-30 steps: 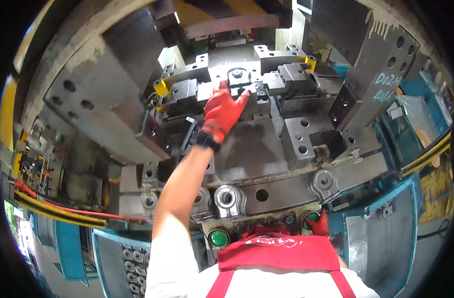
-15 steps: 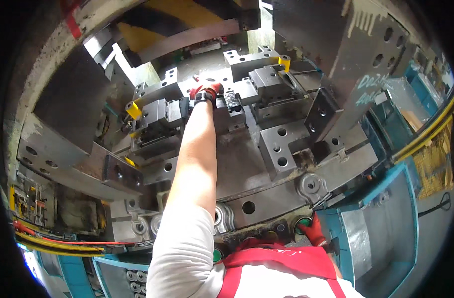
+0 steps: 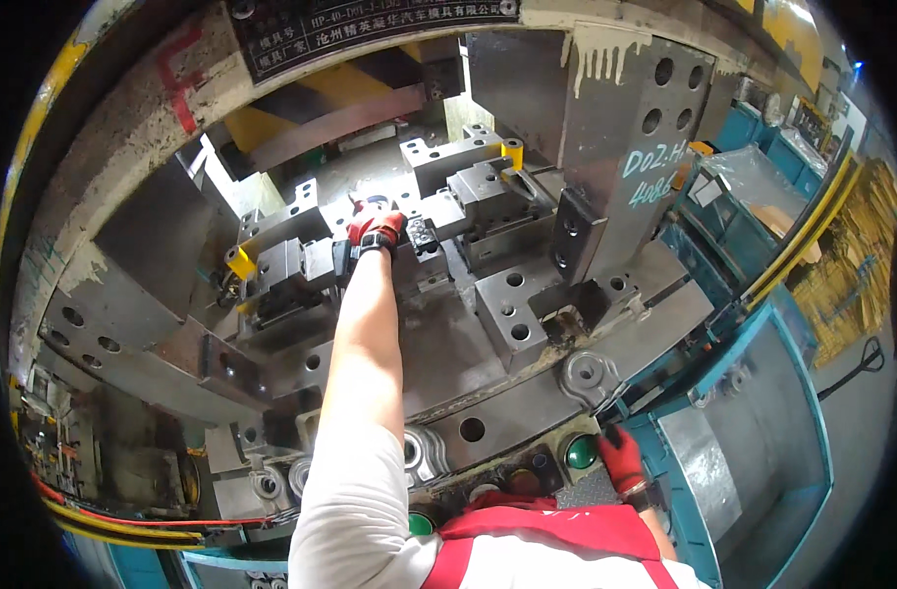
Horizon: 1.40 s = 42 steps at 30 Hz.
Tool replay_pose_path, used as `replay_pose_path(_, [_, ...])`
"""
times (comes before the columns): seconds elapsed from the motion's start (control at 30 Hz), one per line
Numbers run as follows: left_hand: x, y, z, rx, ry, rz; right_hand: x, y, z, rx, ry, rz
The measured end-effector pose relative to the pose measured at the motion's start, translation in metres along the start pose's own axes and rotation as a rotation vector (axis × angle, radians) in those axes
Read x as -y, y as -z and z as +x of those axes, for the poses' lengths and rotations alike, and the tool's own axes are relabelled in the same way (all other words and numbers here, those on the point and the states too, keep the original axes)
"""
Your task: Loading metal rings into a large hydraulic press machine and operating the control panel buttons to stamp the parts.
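Observation:
My left arm reaches far into the press, and my left hand [image 3: 378, 226] in a red glove is between the die blocks. Its fingers seem to close around a grey metal part with a round eye [image 3: 378, 200]; the glove covers much of it. A small dark block [image 3: 423, 234] is just right of that hand. At the lower right, my right hand [image 3: 620, 459], also red-gloved, is beside a green push button [image 3: 581, 452]. Its fingers are apart and nothing shows in them.
Grey die blocks [image 3: 502, 201] with yellow pieces [image 3: 512, 154] flank the left hand. Thick steel posts [image 3: 615, 147] rise on both sides. Eyed metal parts [image 3: 588, 371] lie along the front ledge. A blue-edged bin [image 3: 762, 432] stands right. Another green button [image 3: 419, 523] is by my apron.
My right hand has come off the green button to its right. My left hand has drawn back slightly within the die. The whole view has shifted, showing more of the press's upper frame.

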<state>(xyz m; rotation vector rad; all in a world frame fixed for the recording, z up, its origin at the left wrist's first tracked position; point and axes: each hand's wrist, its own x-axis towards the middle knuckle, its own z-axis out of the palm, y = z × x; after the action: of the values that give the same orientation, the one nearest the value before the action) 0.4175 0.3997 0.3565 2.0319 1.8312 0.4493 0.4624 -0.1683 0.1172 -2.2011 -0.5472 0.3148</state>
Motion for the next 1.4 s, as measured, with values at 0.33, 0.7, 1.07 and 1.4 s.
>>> replay_pose_path(0.33, [0.002,-0.001,-0.009,-0.088,-0.025,-0.024,0.065,0.019,0.075,-0.284,0.324,-0.507])
replay_pose_path(0.7, [0.055,0.039,-0.099,-0.077,-0.486,-0.527,0.096,-0.009,0.111,0.249,0.245,-0.770])
replay_pose_path(1.07, [0.252,0.116,-0.340,-0.294,-0.577,-0.546,0.052,-0.005,0.151,0.232,0.403,-0.683])
replay_pose_path(1.4, [0.502,0.141,-0.331,-0.495,0.448,-0.326,0.100,0.030,0.092,0.378,0.293,0.008])
